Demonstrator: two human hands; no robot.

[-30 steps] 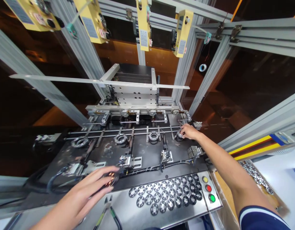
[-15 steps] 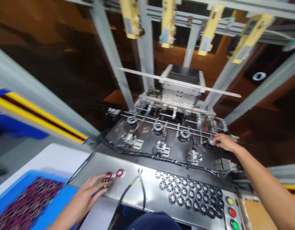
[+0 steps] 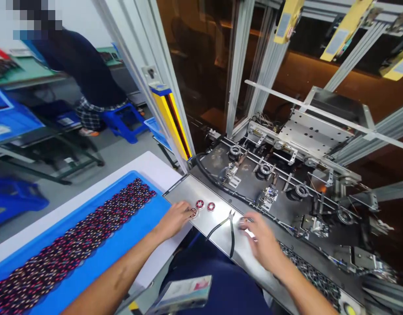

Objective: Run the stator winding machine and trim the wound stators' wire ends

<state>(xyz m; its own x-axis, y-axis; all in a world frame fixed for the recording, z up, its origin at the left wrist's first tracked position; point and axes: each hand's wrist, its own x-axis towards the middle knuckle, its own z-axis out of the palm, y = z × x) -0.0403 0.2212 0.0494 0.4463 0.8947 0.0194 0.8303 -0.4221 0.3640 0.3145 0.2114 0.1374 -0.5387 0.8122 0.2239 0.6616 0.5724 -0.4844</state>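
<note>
Left of the pliers (image 3: 231, 218), the left hand (image 3: 176, 220) touches a small red disc (image 3: 194, 213), its grip unclear; two other discs (image 3: 211, 206) lie nearer the pliers. Right of the pliers, the right hand (image 3: 263, 243) pinches a blurred dark piece (image 3: 244, 223).

Over to the left I see a pale wall (image 3: 81, 19) behind a green-topped workbench (image 3: 29, 73), with a blue stool (image 3: 122, 113) standing on the smooth grey floor (image 3: 119, 153). Nearer, a white table (image 3: 152, 166) juts in. That side is brightly lit; to the right, grey metal posts (image 3: 139, 39) frame dark, see-through panels (image 3: 201, 65) with a brownish-orange cast.
</note>
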